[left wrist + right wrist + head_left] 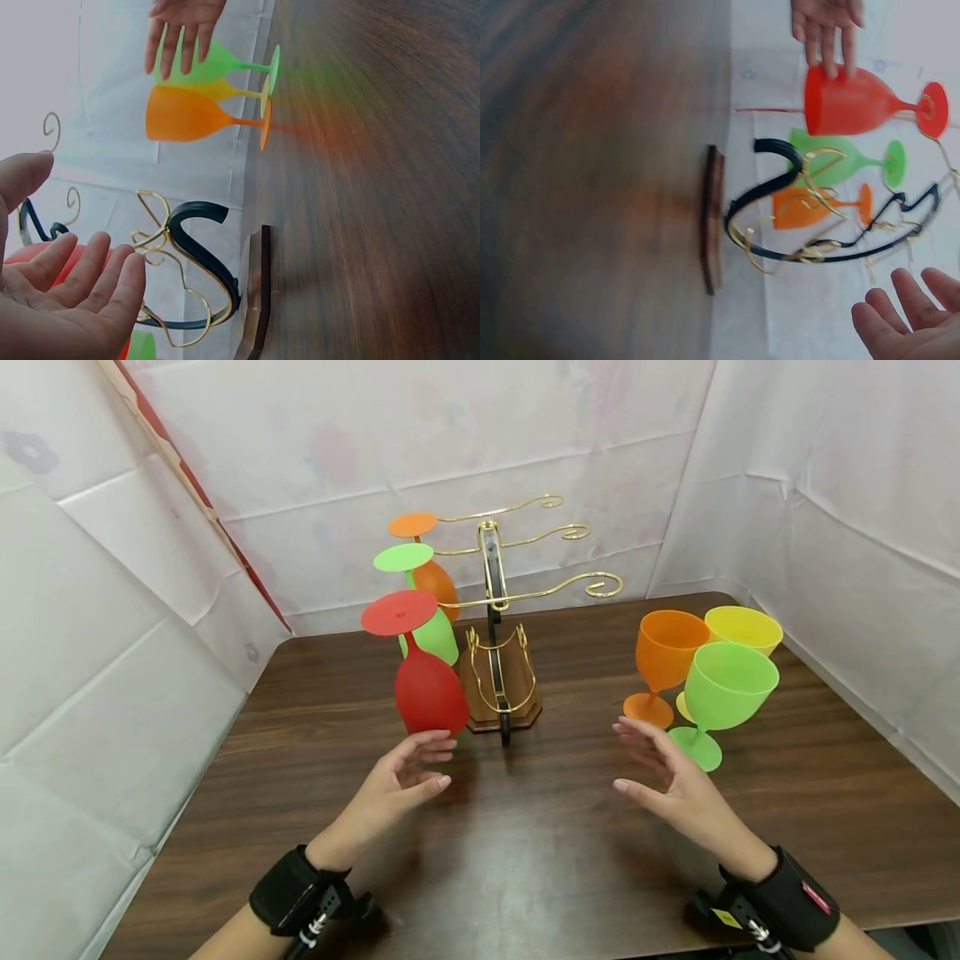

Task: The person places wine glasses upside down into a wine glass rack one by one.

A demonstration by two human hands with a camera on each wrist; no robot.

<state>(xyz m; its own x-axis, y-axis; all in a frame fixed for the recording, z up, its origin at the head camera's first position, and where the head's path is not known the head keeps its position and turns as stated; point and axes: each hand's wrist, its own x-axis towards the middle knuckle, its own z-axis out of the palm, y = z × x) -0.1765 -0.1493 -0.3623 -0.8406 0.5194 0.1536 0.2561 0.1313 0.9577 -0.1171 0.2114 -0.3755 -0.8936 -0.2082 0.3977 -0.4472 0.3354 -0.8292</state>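
A red goblet (431, 693) hangs upside down by its foot at the front left of a gold wire rack (498, 602). Behind it, a green goblet (438, 635) and an orange goblet (435, 581) hang the same way. My left hand (401, 781), fingers loosely bent, is just in front of the red bowl and holds nothing; whether the fingertips touch it I cannot tell. Likewise holding nothing, my right hand (678, 781) is in front of upright goblets: a green one (727, 685), an orange one (667, 647) and a partly hidden yellow one (742, 628).
The rack has a wooden base (517, 681) and a black curved frame (202, 259). Its curled arms (600, 585) on the right carry no goblets. Pale cloth (487, 435) hangs behind and beside the dark wooden table (510, 860).
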